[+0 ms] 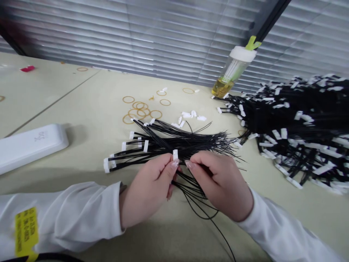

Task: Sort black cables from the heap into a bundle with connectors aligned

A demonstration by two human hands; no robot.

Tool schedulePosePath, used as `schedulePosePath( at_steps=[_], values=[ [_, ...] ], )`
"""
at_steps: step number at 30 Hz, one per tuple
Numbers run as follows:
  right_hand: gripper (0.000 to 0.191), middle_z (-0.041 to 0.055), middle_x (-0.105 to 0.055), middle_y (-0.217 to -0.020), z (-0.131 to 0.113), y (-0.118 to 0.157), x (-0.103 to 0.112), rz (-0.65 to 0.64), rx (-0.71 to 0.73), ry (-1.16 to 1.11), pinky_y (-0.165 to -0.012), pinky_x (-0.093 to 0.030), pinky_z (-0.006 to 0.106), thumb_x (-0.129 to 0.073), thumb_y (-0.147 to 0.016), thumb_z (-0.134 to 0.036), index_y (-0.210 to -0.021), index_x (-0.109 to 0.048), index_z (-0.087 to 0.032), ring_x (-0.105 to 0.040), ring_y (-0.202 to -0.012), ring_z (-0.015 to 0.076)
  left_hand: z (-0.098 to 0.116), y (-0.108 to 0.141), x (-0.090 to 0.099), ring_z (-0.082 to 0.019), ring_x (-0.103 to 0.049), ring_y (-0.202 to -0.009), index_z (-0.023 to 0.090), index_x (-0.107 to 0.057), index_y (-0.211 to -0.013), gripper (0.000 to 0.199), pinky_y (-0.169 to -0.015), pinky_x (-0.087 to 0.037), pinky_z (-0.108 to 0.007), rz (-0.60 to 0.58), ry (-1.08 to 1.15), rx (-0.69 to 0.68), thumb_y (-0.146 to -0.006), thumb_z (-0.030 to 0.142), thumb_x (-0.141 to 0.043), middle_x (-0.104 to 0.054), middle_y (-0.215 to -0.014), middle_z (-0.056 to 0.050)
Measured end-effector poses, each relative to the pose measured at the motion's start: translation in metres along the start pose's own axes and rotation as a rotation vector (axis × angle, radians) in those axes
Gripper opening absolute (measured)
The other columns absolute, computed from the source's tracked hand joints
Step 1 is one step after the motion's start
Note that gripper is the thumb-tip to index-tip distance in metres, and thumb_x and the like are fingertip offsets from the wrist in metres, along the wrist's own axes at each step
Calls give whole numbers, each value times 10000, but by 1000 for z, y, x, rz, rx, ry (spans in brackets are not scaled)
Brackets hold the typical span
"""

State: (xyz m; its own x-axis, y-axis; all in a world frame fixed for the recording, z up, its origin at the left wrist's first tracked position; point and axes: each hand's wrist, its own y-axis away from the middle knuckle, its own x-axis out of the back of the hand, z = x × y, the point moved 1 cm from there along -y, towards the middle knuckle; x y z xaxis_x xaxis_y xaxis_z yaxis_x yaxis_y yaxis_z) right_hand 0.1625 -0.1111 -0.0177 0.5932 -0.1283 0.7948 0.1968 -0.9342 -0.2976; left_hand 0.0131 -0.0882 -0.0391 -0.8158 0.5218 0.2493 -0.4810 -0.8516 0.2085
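My left hand (152,182) pinches a small white connector (175,154) between thumb and fingers. Black wires (191,185) hang from around it, below both hands. Close on its right, my right hand (220,182) has thumb and forefinger pressed together near the wires' upper end; whether a single wire lies in that pinch is too small to tell. Just behind the hands lies a bundle of black wire harnesses (180,142), with white connectors at its left ends and bare loose tips at its right.
At the right is a large heap of black cables (286,112) with white connectors. Loose white connectors (193,114) and yellowish rubber bands (140,106) lie behind the bundle. A bottle of amber liquid (231,71) stands by the blinds. A white case (32,147) sits left.
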Motion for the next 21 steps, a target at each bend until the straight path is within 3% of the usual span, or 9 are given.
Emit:
schedulePosePath(
  at_steps=[12, 17, 21],
  values=[
    [148, -35, -525, -576, -2, -1, 6, -6, 26, -7, -524, -329, 173, -482, -795, -157, -656, -532, -150, -437, -531, 43, 4, -2, 1, -69, -420, -434, 185, -409, -655, 280, -424, -349, -190, -57, 60, -7, -859, 359, -326, -405, -543, 59],
    [145, -19, -568, -598, 2, -2, 34, 49, -7, 31, -529, -374, 175, -517, -797, -210, -673, -579, -165, -482, -540, 52, 0, -5, 0, -50, -416, -430, 176, -447, -705, 252, -401, -350, -176, -37, 202, 35, -844, 372, -371, -433, -616, 49],
    [114, 14, -617, -706, 1, 15, 69, 212, -74, 116, -516, -413, 191, -529, -794, -275, -785, -606, -191, -538, -591, 85, -7, -8, 2, -40, -417, -431, 170, -465, -745, 229, -412, -360, -178, -6, 409, 45, -835, 372, -404, -440, -646, 46]
  ],
)
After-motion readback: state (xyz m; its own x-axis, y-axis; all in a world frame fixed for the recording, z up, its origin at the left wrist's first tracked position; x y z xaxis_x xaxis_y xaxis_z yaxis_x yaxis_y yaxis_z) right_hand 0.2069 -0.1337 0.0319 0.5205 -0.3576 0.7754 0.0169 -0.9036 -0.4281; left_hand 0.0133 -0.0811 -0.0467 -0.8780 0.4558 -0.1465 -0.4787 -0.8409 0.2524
